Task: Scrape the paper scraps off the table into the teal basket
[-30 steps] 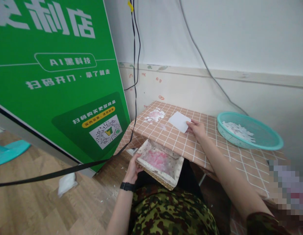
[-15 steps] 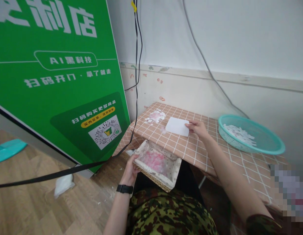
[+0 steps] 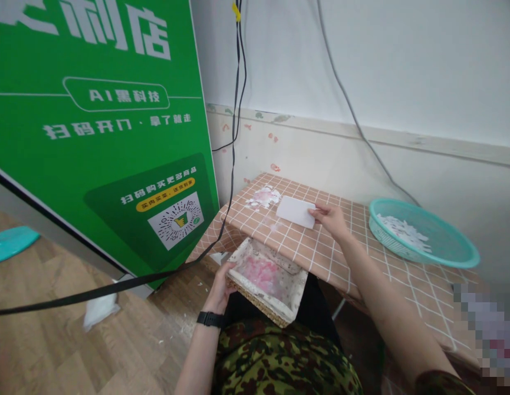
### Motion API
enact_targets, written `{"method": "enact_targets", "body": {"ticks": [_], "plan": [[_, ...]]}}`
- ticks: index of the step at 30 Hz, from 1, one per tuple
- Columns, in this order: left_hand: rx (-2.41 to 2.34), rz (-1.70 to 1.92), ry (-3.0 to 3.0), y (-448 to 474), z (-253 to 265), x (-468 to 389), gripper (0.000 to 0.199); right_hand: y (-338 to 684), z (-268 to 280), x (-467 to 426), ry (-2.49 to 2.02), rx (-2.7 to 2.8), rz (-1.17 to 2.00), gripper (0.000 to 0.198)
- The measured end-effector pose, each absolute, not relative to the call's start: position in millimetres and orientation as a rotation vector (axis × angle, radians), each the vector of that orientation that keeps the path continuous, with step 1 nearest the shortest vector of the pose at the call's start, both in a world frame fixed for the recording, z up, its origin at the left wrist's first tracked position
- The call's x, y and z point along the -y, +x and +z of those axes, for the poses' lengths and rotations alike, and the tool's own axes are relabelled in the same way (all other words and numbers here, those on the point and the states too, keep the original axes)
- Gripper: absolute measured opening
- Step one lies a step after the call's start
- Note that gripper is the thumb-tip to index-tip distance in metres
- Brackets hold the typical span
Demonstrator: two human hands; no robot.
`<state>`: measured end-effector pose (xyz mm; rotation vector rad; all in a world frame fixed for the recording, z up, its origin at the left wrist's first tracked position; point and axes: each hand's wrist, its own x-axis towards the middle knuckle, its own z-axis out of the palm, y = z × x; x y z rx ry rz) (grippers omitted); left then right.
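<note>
My left hand [image 3: 222, 286] grips the left side of a lined wicker basket [image 3: 279, 317], held just below the table's front edge. Pink and white scraps [image 3: 261, 272] lie in the basket. My right hand [image 3: 329, 218] pinches the right edge of a flat white scraper card [image 3: 295, 212], which is tilted over the tabletop. Left of the card, a small heap of white and pink flakes [image 3: 263, 197] lies on the checked cloth. A faint powdery smear [image 3: 273, 226] shows beside the card's near-left corner.
A turquoise plastic basket [image 3: 448, 241] holding white strips stands at the table's right. The brown checked tablecloth [image 3: 332, 258] covers the table. A black strap [image 3: 164, 274] hangs across the left side in front of a green cabinet [image 3: 115, 153]. A white bag [image 3: 100, 311] lies on the floor.
My right hand has shifted slightly left with the white card, which now tilts more on its edge. My left hand still holds the basket in nearly the same place. The view has turned slightly.
</note>
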<state>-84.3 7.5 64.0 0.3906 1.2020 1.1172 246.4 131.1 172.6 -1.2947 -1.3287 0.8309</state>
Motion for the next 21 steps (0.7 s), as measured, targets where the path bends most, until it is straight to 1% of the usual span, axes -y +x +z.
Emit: {"method": "enact_targets", "body": {"ticks": [4,8,12,16,18,21], "plan": [[-1.229,1.159,0.375,-90.6,69.3,-8.9,0.036,231.3,176.9,-118.7,-1.297,1.319,0.774,0.054],[-1.255,1.220,0.357,-96.2,75.4,-10.2,0.032,183.5,170.8,-93.6,-1.270,1.497,0.669,0.045],[-1.234,1.224,0.381,-100.4,75.3,-10.4,0.032,156.3,164.3,-81.8,-1.249,1.613,0.669,0.040],[-1.233,1.224,0.373,-100.7,73.7,-10.3,0.032,175.8,162.6,-85.7,-1.320,1.565,0.672,0.040],[-1.245,1.231,0.346,-99.0,74.3,-10.3,0.032,195.4,161.5,-89.4,-1.342,1.442,0.680,0.043],[-1.243,1.228,0.324,-94.8,76.4,-9.7,0.032,224.2,159.6,-96.6,-1.339,1.281,0.775,0.049]]}}
